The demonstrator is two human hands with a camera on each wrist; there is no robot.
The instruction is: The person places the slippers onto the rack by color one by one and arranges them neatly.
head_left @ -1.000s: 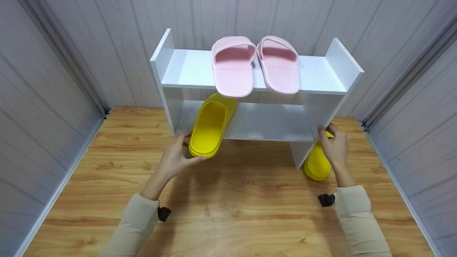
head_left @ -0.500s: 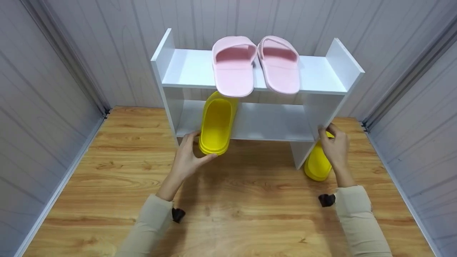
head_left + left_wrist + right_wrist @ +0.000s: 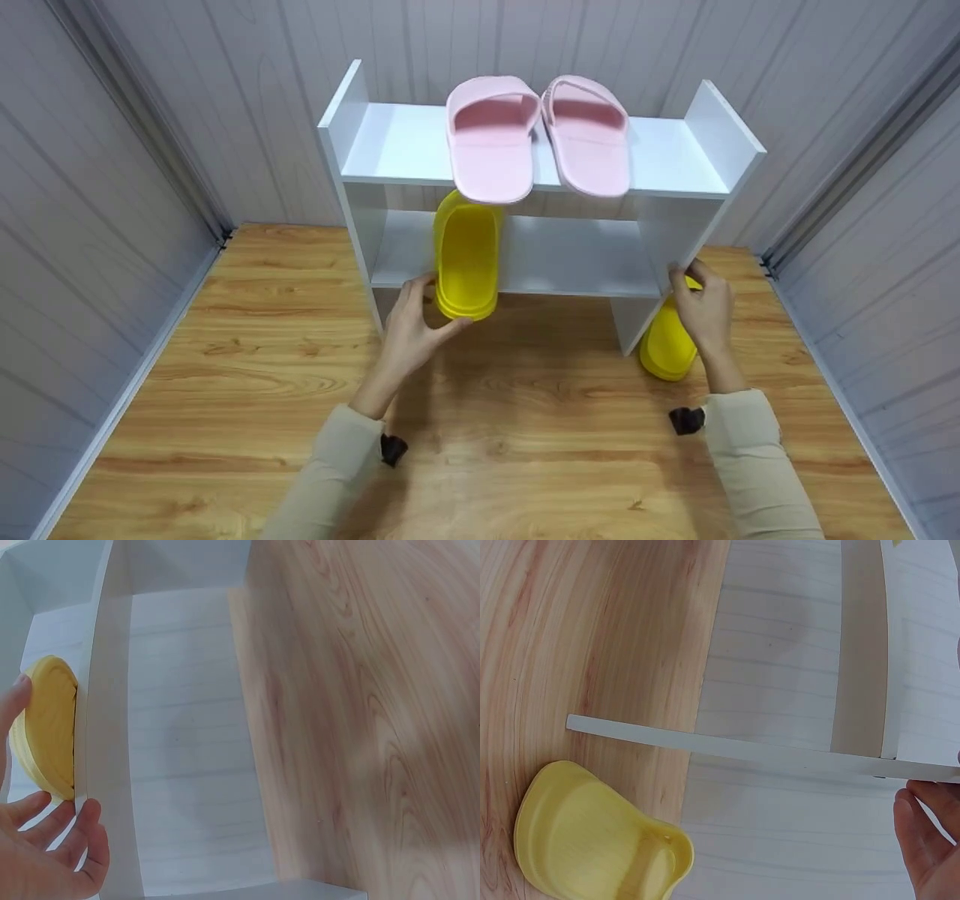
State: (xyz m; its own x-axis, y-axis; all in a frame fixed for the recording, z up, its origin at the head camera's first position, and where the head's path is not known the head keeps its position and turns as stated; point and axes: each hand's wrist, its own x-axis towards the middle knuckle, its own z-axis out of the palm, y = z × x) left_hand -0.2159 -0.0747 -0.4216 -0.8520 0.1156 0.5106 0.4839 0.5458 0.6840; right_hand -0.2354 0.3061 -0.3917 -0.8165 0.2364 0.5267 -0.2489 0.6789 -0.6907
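My left hand (image 3: 414,330) grips the heel end of a yellow slipper (image 3: 469,259), thumb on one side and fingers on the other. Its toe end points into the middle level of the white shoe rack (image 3: 577,255), partly hidden under a pink slipper. From the left wrist, the yellow slipper (image 3: 51,727) appears at the shelf's front edge, the fingertips (image 3: 90,810) touching that edge. With its thumb and fingers, my right hand (image 3: 703,307) holds the front edge of the rack's right side panel (image 3: 765,752). Behind that hand, a second yellow slipper (image 3: 666,341) lies on the floor.
Two pink slippers, the left one (image 3: 493,142) and the right one (image 3: 589,139), sit side by side on the top shelf, heels overhanging its front. Wood-patterned floor (image 3: 525,450) stretches before the rack. Panelled walls (image 3: 225,112) enclose the back and both sides.
My left hand has moved right and slightly forward with the yellow slipper, which has turned from slanting to nearly straight. My right hand has stayed on the side panel.
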